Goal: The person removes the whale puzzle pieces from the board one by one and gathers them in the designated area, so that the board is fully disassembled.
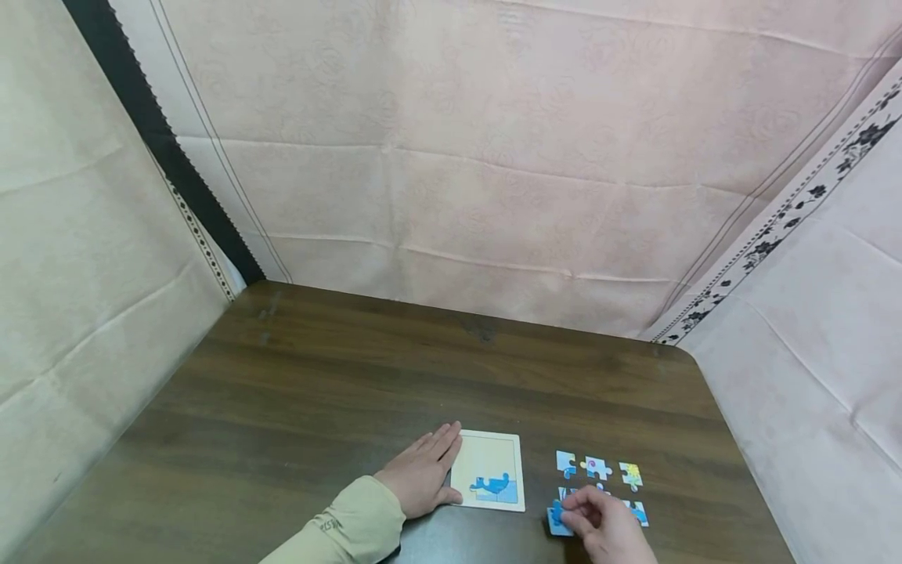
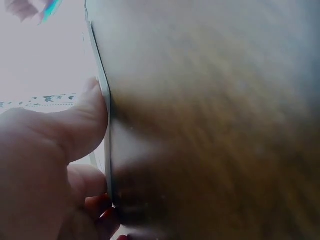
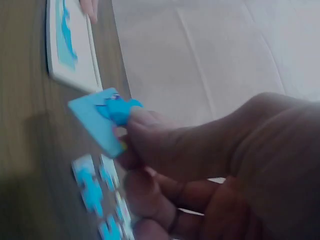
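In the head view a square cream puzzle board (image 1: 486,454) lies on the table, with joined blue puzzle pieces (image 1: 502,487) in its lower right corner. My left hand (image 1: 423,474) rests along the board's left edge, fingers extended and thumb near the lower corner. Right of the board, my right hand (image 1: 607,525) pinches a light-blue puzzle piece (image 1: 558,519) between thumb and finger. The right wrist view shows that pinched piece (image 3: 97,117) raised off the table and tilted, with a darker blue shape on it.
Several loose puzzle pieces (image 1: 597,468) lie in rows right of the board, some partly hidden by the right hand. The brown wooden table (image 1: 338,360) has pale cloth (image 1: 458,157) behind it and on both sides.
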### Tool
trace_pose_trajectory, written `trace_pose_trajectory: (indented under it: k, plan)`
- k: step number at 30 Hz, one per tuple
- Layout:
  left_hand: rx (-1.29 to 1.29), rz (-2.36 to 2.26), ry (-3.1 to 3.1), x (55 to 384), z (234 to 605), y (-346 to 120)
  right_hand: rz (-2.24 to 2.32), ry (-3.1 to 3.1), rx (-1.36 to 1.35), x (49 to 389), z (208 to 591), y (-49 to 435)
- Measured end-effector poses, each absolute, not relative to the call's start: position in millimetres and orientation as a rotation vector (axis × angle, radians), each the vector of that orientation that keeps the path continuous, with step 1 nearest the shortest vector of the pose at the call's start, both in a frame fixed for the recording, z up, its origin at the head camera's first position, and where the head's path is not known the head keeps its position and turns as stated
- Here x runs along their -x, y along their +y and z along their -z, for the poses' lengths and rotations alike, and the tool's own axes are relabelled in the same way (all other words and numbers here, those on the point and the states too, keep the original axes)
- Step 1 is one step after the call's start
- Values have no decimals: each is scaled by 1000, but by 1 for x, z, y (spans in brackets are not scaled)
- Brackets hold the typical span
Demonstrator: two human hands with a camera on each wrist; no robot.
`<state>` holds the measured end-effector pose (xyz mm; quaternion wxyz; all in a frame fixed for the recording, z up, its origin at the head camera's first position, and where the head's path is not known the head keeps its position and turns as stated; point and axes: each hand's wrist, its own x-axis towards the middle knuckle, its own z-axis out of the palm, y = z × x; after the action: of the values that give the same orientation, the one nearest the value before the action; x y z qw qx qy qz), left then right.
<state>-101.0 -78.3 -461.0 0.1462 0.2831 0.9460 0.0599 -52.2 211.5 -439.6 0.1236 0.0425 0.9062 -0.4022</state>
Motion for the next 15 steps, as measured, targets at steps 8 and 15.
trace_pose_trajectory:
  k: [8, 15]
  plan:
    - [-809, -163, 2719, 101, 460, -78, 1162, 2517, -159, 46, 452, 241]
    - [-806, -159, 2720, 101, 461, -77, 1195, 2393, -159, 46, 460, 246]
